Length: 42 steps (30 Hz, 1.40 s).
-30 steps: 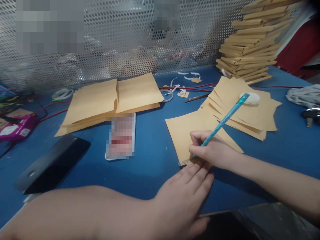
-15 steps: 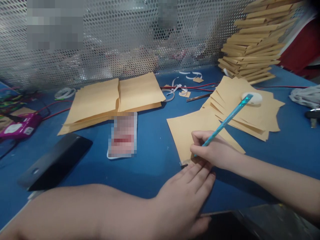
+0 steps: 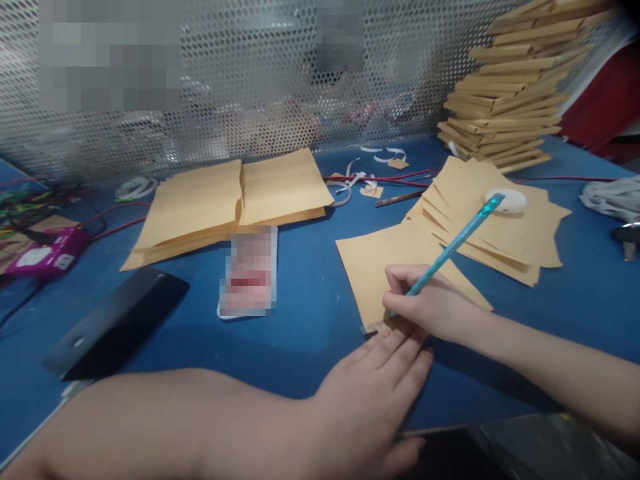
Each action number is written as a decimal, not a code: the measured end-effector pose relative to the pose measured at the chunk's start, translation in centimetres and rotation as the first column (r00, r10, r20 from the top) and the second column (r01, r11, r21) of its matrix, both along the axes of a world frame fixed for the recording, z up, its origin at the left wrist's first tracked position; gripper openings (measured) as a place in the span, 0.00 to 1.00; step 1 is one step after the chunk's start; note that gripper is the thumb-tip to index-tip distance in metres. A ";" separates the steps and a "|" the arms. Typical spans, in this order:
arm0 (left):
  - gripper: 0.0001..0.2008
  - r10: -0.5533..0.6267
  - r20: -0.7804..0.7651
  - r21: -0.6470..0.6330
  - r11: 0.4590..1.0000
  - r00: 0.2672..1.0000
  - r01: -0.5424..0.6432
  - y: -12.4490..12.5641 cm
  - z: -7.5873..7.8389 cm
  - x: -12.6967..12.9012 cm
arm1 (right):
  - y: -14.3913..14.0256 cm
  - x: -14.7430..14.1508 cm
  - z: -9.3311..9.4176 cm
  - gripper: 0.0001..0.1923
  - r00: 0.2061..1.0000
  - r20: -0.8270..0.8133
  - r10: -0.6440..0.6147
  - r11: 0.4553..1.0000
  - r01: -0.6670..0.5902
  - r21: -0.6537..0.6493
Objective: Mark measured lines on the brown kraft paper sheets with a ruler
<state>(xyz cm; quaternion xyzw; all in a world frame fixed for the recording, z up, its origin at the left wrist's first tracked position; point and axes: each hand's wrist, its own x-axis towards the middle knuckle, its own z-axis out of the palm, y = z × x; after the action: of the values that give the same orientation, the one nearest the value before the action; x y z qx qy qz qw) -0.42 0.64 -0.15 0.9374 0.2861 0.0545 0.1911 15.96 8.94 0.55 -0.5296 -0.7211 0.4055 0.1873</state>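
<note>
My right hand is closed around a shiny blue pencil, which slants up to the right. Its lower end meets the near edge of a tan paper envelope lying flat on the blue table; the tip is hidden by my fingers. My left hand lies flat with fingers stretched, pressing on the envelope's near edge just below the pencil. From under its fingertips pokes the end of a thin clear strip with a dark part; most of it is covered.
Fanned tan envelopes with a white oval case on top lie right. Behind rises a tall envelope stack. More envelopes, a phone, a black block and a magenta box are left.
The whole view has shifted slightly. Both hands and the pencil keep nearly the same place on the envelope.
</note>
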 end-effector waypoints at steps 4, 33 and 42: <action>0.36 -0.009 -0.004 -0.004 1.000 1.000 0.009 0.0 -0.1 0.0 | 0.1 0.0 0.4 0.13 0.997 -0.063 -0.038 0.999 0.040 0.030; 0.43 0.330 -0.017 0.110 0.939 0.944 -0.327 3.4 1.9 -1.4 | 2.3 2.2 3.1 0.17 0.957 0.284 0.061 0.914 -0.168 0.370; 0.23 0.503 0.085 0.165 0.844 0.860 -0.510 4.5 0.8 -2.5 | -0.2 0.1 1.8 0.12 0.976 -0.162 0.147 0.989 -0.143 0.033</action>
<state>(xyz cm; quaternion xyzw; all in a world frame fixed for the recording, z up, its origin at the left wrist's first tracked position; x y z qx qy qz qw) -2.95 5.12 0.65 0.8409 0.5131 0.1469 0.0893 16.05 8.71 2.30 -0.4385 -0.7442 0.4527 0.2214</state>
